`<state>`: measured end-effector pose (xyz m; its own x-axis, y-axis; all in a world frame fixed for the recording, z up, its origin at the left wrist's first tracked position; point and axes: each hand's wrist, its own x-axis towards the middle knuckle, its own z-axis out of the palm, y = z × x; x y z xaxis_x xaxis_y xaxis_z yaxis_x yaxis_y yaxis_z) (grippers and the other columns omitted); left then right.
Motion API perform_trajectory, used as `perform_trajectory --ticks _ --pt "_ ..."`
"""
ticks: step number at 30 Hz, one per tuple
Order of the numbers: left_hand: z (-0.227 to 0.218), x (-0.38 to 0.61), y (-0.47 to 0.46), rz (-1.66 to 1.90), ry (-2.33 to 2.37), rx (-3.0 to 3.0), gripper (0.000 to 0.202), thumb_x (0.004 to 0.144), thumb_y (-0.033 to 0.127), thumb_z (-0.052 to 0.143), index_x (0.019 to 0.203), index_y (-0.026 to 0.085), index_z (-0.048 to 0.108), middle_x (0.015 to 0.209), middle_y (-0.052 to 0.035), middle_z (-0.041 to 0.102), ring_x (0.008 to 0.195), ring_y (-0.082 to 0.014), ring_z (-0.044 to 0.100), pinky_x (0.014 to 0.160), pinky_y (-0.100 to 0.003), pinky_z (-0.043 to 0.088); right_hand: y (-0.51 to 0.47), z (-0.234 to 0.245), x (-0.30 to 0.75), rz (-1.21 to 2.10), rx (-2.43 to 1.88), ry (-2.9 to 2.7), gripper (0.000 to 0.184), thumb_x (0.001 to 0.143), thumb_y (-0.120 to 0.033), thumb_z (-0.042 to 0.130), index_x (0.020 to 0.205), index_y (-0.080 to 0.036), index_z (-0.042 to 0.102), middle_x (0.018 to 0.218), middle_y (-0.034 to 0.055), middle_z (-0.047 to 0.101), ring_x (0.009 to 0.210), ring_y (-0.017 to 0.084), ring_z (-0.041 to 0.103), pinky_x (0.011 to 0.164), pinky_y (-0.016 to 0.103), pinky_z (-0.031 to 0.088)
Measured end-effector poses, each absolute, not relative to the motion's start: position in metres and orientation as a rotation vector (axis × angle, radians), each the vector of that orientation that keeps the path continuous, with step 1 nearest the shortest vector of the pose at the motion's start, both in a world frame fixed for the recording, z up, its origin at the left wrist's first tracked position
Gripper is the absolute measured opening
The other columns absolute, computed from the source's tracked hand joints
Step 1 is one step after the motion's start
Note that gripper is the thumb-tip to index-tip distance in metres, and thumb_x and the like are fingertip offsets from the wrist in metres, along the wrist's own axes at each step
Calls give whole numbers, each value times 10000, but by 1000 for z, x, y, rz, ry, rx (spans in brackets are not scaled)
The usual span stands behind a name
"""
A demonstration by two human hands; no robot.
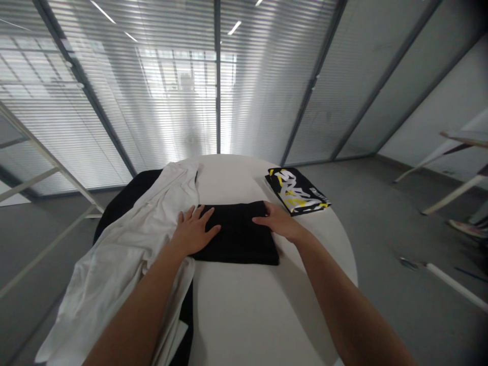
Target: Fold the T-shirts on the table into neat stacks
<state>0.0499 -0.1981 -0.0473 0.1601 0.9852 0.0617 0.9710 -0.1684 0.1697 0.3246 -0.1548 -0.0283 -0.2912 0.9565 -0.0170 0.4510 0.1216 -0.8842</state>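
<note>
A folded black garment lies as a flat rectangle on the round white table. My left hand rests on its left end, fingers spread flat. At the far right corner, my right hand grips the garment's edge, thumb on top and the other fingers partly hidden behind the edge. To the left, a crumpled white garment hangs over the table's side, with black cloth beneath it. A folded black garment with a white and yellow print sits beyond my right hand.
A white metal frame stands on the left. Glass panels with blinds rise behind the table. On the right are a table or bench with pale legs and a white pole near the grey floor.
</note>
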Motion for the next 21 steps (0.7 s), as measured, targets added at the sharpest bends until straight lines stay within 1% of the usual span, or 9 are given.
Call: perform_trajectory --ticks 2,5,7,9,12,15,18,21 --pt "-44 48 -196 283 1981 2323 654 911 660 266 1446 315 415 1515 -73 400 1419 -349 265 1107 -604 203 -154 -30 325 982 -1349 -1878 295 729 -234 674 1013 -161 638 948 44 708 846 187 638 735 290 476" --pt "-41 40 -192 386 2084 2313 591 945 597 229 1375 302 506 1449 -78 480 1389 -344 310 1088 -641 210 -155 -31 321 789 -1382 -1904 251 744 -197 637 993 -162 639 923 44 704 848 194 640 763 307 476" --pt "-42 32 -187 451 2217 2279 551 956 551 249 1349 290 534 1439 -99 483 1390 -347 300 1086 -664 180 -154 -27 317 720 -1378 -1852 266 748 -180 623 1014 -166 635 943 44 703 863 191 642 774 306 482" --pt "-46 23 -182 473 2366 2178 529 955 515 287 1356 270 530 1452 -124 460 1393 -355 286 1079 -680 167 -152 -16 311 719 -1363 -1785 294 744 -163 619 1038 -167 635 949 41 706 857 182 647 771 298 490" --pt "-55 13 -176 409 2465 2040 520 940 478 332 1364 241 519 1466 -152 429 1378 -378 292 1044 -709 191 -141 15 303 731 -1319 -1788 271 721 -133 640 990 -165 658 886 21 709 801 166 649 757 290 499" --pt "-62 12 -174 346 2443 2049 502 919 444 366 1354 249 524 1482 -150 405 1377 -397 277 1027 -718 203 -122 56 300 749 -1236 -1733 269 698 -105 663 959 -165 669 817 -2 696 744 154 645 722 287 510" --pt "-64 13 -173 326 2455 2032 491 907 423 367 1339 263 536 1487 -141 400 1379 -400 267 1022 -721 212 -98 96 309 719 -1193 -1495 303 682 -72 677 970 -168 657 756 -26 666 665 131 623 670 281 518" --pt "-64 12 -172 322 2466 2019 484 896 409 372 1326 275 549 1486 -134 402 1380 -389 270 1025 -716 222 -78 121 333 678 -1230 -1104 353 683 -31 680 996 -187 629 738 -45 630 616 108 593 657 303 534"
